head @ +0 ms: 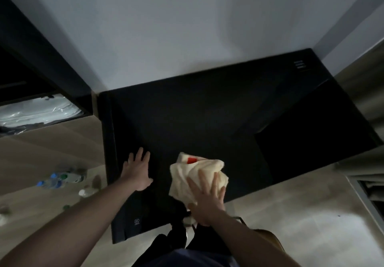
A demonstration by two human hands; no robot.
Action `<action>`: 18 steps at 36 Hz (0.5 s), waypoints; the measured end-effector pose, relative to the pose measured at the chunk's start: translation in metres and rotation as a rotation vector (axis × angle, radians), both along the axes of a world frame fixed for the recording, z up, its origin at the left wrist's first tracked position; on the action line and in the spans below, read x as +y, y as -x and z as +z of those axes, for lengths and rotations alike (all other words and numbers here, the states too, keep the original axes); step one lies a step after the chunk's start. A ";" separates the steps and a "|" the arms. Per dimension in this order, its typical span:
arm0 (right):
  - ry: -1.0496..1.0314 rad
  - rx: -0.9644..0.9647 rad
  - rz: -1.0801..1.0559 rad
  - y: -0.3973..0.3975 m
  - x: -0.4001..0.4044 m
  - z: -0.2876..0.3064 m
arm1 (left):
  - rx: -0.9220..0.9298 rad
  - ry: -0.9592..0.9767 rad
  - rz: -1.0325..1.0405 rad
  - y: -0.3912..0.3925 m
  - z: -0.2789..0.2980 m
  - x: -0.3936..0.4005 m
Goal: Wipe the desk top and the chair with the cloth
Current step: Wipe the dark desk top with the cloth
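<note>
Right hand flat on cloth

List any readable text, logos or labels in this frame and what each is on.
None can be read.
Round white mark with tiny lettering on the desk top, near front left corner: too small to read.
Pale rows of print at the desk's far right corner: blurred.
Red patch on the cloth under the right hand: no lettering visible.

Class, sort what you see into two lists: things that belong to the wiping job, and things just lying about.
Job: desk, cloth, right hand flat on cloth, left hand flat on desk.
Lying about: bottles on floor, plastic wrap.
</note>
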State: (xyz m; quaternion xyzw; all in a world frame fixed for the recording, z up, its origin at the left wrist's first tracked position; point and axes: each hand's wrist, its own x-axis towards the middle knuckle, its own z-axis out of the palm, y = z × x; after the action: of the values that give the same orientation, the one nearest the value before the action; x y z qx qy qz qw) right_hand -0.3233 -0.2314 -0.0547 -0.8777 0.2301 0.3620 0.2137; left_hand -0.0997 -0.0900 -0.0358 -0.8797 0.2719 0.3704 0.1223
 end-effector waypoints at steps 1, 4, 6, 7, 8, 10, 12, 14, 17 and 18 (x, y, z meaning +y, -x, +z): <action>-0.010 0.009 -0.059 0.006 -0.015 -0.001 | 0.016 0.020 -0.023 0.006 0.000 -0.008; 0.020 0.050 -0.220 0.022 -0.065 0.001 | 0.062 0.047 -0.064 0.020 0.002 -0.037; 0.030 0.059 -0.335 0.031 -0.097 0.005 | 0.082 0.052 -0.089 0.025 0.002 -0.058; 0.028 0.067 -0.373 0.037 -0.114 0.003 | 0.096 0.053 -0.100 0.027 0.001 -0.068; 0.019 0.082 -0.400 0.044 -0.131 0.000 | 0.110 0.056 -0.111 0.029 0.001 -0.079; 0.012 0.130 -0.434 0.062 -0.168 -0.016 | 0.129 0.071 -0.128 0.032 0.003 -0.103; 0.007 0.188 -0.493 0.079 -0.205 -0.035 | 0.143 0.083 -0.141 0.035 0.006 -0.128; 0.009 0.187 -0.563 0.085 -0.232 -0.024 | 0.146 0.095 -0.152 0.038 0.009 -0.155; 0.032 0.121 -0.636 0.090 -0.274 -0.011 | 0.151 0.107 -0.160 0.043 0.012 -0.196; 0.024 0.122 -0.638 0.094 -0.290 -0.016 | 0.153 0.108 -0.162 0.044 0.012 -0.209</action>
State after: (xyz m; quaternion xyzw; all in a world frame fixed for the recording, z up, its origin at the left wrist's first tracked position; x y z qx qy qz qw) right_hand -0.4169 -0.5212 -0.0710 -0.7404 0.5103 0.3258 0.2920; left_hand -0.1437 -0.2995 -0.0236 -0.8294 0.3702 0.4099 0.0833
